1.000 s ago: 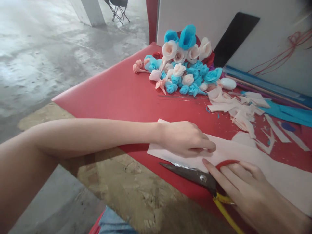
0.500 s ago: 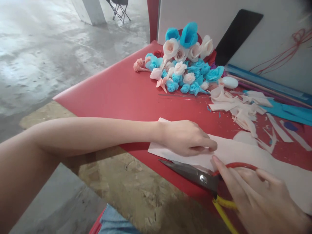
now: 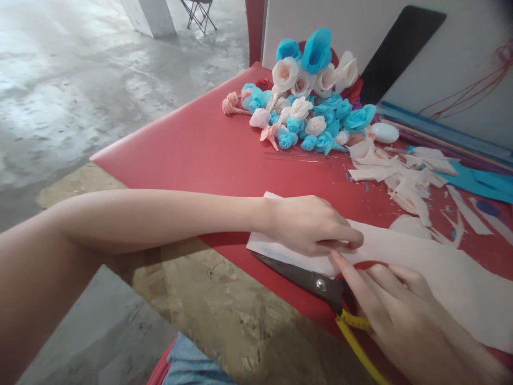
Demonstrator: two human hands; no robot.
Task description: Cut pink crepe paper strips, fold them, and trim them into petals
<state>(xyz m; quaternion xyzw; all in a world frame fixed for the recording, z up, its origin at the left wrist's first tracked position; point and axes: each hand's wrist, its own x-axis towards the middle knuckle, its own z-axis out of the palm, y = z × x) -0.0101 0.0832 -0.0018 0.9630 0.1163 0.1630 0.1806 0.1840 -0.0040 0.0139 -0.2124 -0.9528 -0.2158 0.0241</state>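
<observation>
Currently: left hand on paper, right hand on scissors

Far left: grey floor, with a post and folding chair at the back. Left forearm enters from the left edge and crosses a board and a red cover. Jeans show at the bottom edge.

Centre: the pale paper lies on the red cover, left end beneath the left wrist, running out of view at right. Left hand rests on it, fingers bent and close together; cannot tell whether they pinch it. Scissors lie along the paper's near edge, tips pointing left; cannot tell whether paper sits between the blades. Behind, blue, white and peach flowers are heaped, with thin rods in front.

Right of centre: right hand is clamped on the scissors' red and yellow handles, index finger extended, its tip just beside the left fingers.

Farther right: pale scraps, then a blue strip. Red wires show against the pale upright surface behind.
</observation>
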